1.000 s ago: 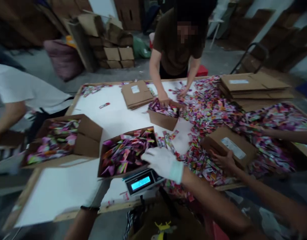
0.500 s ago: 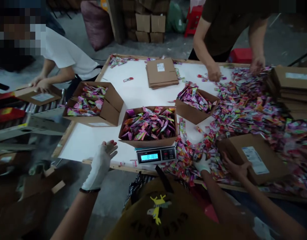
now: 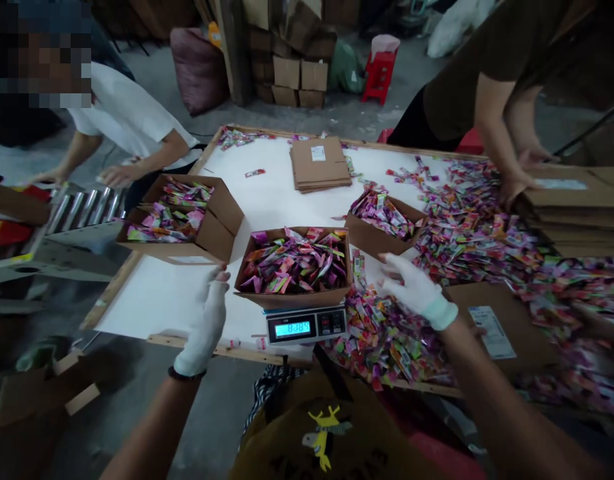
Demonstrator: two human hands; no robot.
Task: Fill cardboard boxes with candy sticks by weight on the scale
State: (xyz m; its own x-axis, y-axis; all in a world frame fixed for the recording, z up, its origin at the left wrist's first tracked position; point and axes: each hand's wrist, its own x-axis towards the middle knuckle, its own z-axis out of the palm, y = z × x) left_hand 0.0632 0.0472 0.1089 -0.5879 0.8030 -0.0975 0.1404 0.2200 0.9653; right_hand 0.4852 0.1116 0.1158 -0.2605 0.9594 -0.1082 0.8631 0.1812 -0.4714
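Box [image 3: 294, 301] of sachets [image 3: 297, 261] on scale [image 3: 331, 323]
Both released: left hand [image 3: 211, 312] left of the box, right hand [image 3: 411, 281] right of it.

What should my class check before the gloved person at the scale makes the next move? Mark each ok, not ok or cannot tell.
1. Box on the scale: ok.
2. Display lit: ok.
3. Exact reading: cannot tell; the digits are blurred.
4. Left hand off the box: ok; it looks apart, just left of it.
5. Right hand empty: cannot tell; its fingertips are blurred.
6. Space right of the scale free of packets: not ok; they lie heaped there.
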